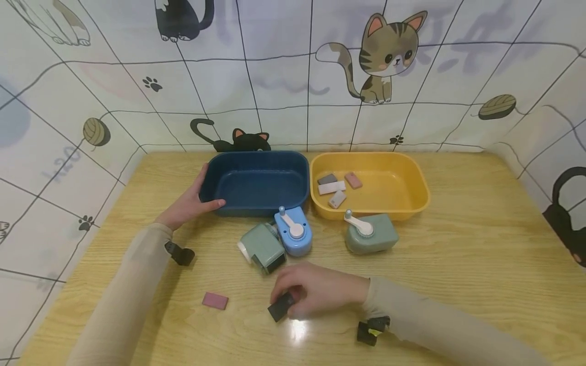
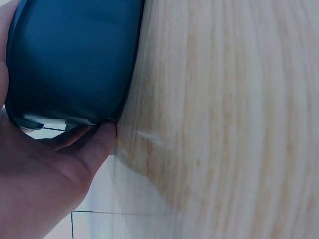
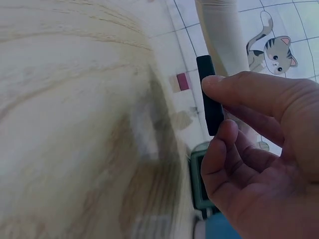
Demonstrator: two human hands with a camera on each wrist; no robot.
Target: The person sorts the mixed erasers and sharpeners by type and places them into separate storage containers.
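Observation:
My left hand (image 1: 189, 202) grips the left end of a dark blue bin (image 1: 256, 210), its thumb along the front side and its fingers round the end. In the left wrist view the fingertips press against the bin's wall, close to the tabletop. My right hand (image 1: 318, 290) pinches a small black eraser-like block (image 1: 280, 306) between thumb and fingers over the near middle of the table. The right wrist view shows the black block (image 3: 210, 97) edge-on. A pink block (image 1: 215, 300) lies on the table to its left.
A yellow bin (image 1: 414, 190), right of the blue one, holds several small grey, white and pink blocks. In front of the bins are hand-crank pencil sharpeners: one blue (image 1: 299, 245), one green on the left (image 1: 263, 246), another green (image 1: 382, 234) on the right.

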